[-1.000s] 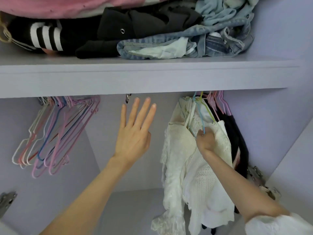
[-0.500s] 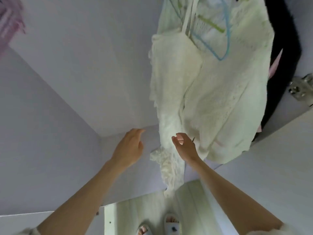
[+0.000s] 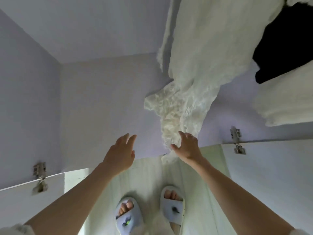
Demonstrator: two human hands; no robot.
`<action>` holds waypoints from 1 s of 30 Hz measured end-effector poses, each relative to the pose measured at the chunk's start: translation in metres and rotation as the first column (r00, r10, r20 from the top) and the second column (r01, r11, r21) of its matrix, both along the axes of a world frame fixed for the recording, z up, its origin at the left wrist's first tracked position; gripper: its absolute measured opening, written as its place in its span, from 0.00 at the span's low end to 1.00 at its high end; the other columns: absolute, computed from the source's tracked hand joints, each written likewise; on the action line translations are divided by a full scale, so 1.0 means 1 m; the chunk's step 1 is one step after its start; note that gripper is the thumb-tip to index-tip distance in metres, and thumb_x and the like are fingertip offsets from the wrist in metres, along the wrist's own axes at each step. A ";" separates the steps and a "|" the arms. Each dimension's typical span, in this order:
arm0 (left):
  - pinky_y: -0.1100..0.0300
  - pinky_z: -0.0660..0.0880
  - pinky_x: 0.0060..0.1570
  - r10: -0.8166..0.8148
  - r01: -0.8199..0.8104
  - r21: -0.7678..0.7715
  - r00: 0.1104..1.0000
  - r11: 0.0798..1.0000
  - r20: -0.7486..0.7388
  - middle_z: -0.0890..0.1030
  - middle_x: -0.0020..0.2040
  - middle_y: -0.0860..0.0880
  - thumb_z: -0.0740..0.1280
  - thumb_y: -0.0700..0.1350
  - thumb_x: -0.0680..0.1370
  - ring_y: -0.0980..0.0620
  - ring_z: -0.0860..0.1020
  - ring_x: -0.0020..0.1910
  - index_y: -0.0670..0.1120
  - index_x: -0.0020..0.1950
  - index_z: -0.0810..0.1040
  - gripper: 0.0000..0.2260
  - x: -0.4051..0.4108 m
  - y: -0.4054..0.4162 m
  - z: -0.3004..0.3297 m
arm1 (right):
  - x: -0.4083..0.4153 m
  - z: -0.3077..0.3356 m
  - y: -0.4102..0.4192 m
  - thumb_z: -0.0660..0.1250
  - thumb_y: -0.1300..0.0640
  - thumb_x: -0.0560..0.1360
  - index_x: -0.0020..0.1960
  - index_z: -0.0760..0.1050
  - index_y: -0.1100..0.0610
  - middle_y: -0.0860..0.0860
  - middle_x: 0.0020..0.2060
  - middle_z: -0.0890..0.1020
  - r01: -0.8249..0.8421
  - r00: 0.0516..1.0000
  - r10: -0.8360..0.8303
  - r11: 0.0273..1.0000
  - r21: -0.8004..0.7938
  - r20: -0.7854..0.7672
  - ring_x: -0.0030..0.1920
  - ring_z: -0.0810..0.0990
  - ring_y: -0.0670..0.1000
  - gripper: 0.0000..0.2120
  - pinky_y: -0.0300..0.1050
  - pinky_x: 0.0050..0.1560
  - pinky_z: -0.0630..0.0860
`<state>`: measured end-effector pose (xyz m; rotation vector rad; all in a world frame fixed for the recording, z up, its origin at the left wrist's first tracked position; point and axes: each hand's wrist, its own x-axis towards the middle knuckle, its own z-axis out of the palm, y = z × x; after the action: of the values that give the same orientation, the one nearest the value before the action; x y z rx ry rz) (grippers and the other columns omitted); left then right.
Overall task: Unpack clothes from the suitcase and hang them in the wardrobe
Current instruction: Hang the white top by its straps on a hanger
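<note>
Two hands (image 3: 119, 154) (image 3: 188, 146), two slippers (image 3: 127, 217) (image 3: 172, 207), two door hinges (image 3: 39, 175) (image 3: 237, 141), one white lace dress (image 3: 194, 73), one black garment (image 3: 284, 39)

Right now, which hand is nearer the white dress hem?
Right. The right hand is at the dress hem, its fingers against the lace. The left hand hovers open, apart, to the hem's left.

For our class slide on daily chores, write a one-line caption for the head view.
Both open hands, left hand and right hand, reach toward the lacy hem of a white dress hanging inside the wardrobe.
</note>
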<state>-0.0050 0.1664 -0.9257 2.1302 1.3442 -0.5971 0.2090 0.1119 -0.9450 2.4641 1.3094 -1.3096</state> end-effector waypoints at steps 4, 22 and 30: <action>0.52 0.58 0.71 -0.010 0.010 -0.005 0.999 1.000 -0.050 0.39 0.77 0.44 0.52 0.48 0.82 0.43 0.46 0.76 0.49 0.77 0.40 0.28 -0.010 0.009 -0.101 | -0.001 -0.089 0.029 0.62 0.40 0.75 0.76 0.36 0.44 0.53 0.76 0.37 -0.040 0.992 0.041 0.999 -0.010 0.119 0.76 0.42 0.59 0.42 0.63 0.68 0.64; 0.42 0.59 0.69 -0.037 0.039 0.066 0.999 0.997 -0.033 0.44 0.77 0.40 0.58 0.50 0.80 0.36 0.48 0.75 0.49 0.77 0.49 0.29 -0.019 0.038 -0.181 | 0.015 -0.122 0.186 0.62 0.67 0.75 0.65 0.69 0.68 0.61 0.61 0.76 0.376 0.907 -0.414 0.706 0.600 -0.080 0.63 0.73 0.59 0.19 0.37 0.57 0.64; 0.51 0.64 0.67 0.030 -0.036 -0.073 0.995 0.997 -0.091 0.46 0.78 0.46 0.51 0.47 0.82 0.46 0.52 0.76 0.49 0.77 0.48 0.24 -0.016 0.050 -0.141 | 0.004 -0.096 0.172 0.60 0.56 0.80 0.75 0.57 0.59 0.58 0.71 0.65 0.120 0.987 -0.064 0.903 0.413 -0.147 0.72 0.65 0.54 0.26 0.42 0.70 0.60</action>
<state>-0.0210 0.2166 -1.0669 2.0392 1.3802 -0.7256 0.2128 0.2838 -1.0407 2.7890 1.6848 -1.3469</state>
